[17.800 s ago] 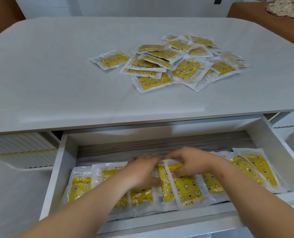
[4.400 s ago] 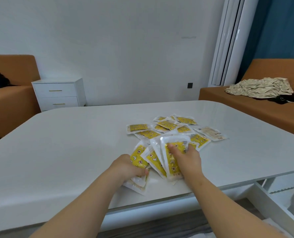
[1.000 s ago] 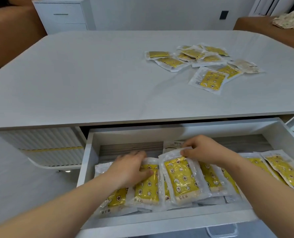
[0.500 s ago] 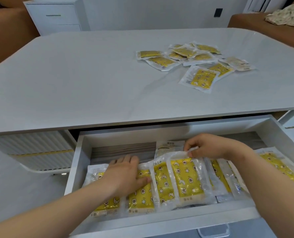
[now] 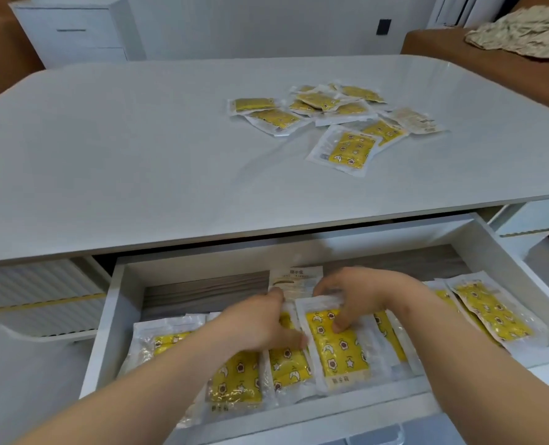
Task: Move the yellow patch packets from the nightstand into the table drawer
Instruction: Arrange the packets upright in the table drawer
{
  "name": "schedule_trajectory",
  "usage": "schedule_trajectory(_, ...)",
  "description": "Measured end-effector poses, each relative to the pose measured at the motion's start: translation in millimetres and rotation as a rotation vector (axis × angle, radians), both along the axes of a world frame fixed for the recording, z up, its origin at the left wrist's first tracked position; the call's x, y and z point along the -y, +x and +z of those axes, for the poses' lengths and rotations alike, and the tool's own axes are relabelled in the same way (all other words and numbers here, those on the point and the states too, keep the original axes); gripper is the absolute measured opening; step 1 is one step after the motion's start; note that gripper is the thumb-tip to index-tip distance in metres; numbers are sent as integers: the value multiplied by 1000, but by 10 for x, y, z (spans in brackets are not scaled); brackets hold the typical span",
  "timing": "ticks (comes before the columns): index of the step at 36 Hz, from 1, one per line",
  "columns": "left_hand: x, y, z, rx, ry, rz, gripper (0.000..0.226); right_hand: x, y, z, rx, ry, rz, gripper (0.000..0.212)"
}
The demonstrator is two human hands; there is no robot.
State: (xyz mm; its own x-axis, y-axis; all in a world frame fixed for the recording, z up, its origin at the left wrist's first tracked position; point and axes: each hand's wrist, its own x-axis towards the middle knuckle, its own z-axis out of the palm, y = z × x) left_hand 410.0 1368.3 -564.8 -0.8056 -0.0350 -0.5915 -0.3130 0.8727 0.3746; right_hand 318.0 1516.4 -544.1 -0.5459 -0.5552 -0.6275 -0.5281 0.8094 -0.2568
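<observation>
Yellow patch packets (image 5: 234, 377) line the six-o'clock side of the drawer (image 5: 106, 332), the right hand (image 5: 360, 297) pinching the top packet (image 5: 337, 354) to seat it while the left hand (image 5: 257, 326) presses flat on its neighbours, apparently steadying them; a loose pile (image 5: 331, 104) waits on the tabletop (image 5: 138, 139) at one o'clock.

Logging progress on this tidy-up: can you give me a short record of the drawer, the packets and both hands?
drawer: open, pulled out under the table
packets in drawer: overlapping row, lying flat
packets on table: loose pile, far right, not yet moved
left hand: rests on drawer packets; grip unclear
right hand: pinches middle packet, thumb on its yellow face
</observation>
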Motion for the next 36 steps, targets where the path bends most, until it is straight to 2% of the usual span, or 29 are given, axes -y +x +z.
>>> schedule_trajectory(3, 59, -141, -4, -83, 107, 251, 42, 9, -27, -47, 41, -126, -152, 71)
schedule_trajectory(6, 67, -321, -65, -114, 127, 481, 38, 40, -54, -109, 16, -240, -293, 56)
schedule_trajectory(10, 16, -431, -191, -66, 197, 570, 45, 54, -58, -180, -18, -237, -363, 49)
schedule_trajectory(18, 72, -453, -198, 30, 250, 702, 24, 29, -80, -186, -45, -216, -371, 53)
schedule_trajectory(21, 47, -442, -187, -9, 258, 703, 33, 32, -95, -189, -58, -218, -370, 50)
schedule_trajectory(24, -13, -432, -140, -53, 269, 680, 42, 36, -116, -187, -42, -282, -442, 35)
schedule_trajectory(27, -55, -437, -131, -44, 301, 622, 34, 29, -151, -200, -24, -418, -573, 18)
schedule_trajectory(30, -50, -420, -98, -85, 353, 605, 9, 14, -160, -192, -18, -522, -632, 25)
schedule_trajectory(31, -44, -410, -87, -100, 364, 593, 8, 13, -155, -178, -11, -560, -649, 25)
schedule_trajectory(34, -52, -361, -1, -120, 332, 483, 15, 12, -127, -90, 73, -716, -718, 25)
schedule_trajectory(36, -63, -328, 83, -145, 378, 484, 24, 10, -117, -46, 127, -796, -746, 26)
